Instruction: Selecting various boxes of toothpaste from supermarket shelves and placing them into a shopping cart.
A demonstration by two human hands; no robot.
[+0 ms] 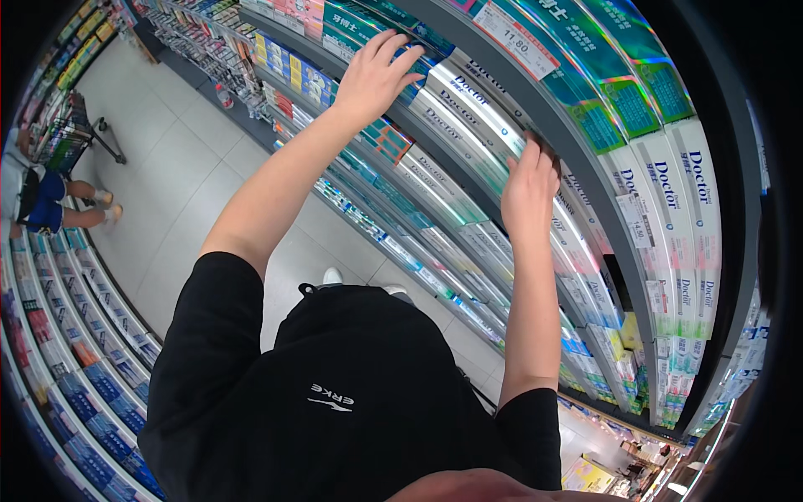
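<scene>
My left hand rests its spread fingers on the front ends of teal toothpaste boxes, just beside a row of white Doctor toothpaste boxes on a grey shelf. Farther along the same shelf, my right hand touches the white boxes; its fingertips reach in behind their front edge and are partly hidden. Whether the right fingers grip a box cannot be told. More white boxes and green-teal boxes stand on the shelf above.
Shelf price tags line the grey edges. Lower shelves hold more toothpaste boxes. Hanging packs fill a rack farther off. Across the tiled aisle is another stocked shelf; a person in blue shorts stands near a shopping cart.
</scene>
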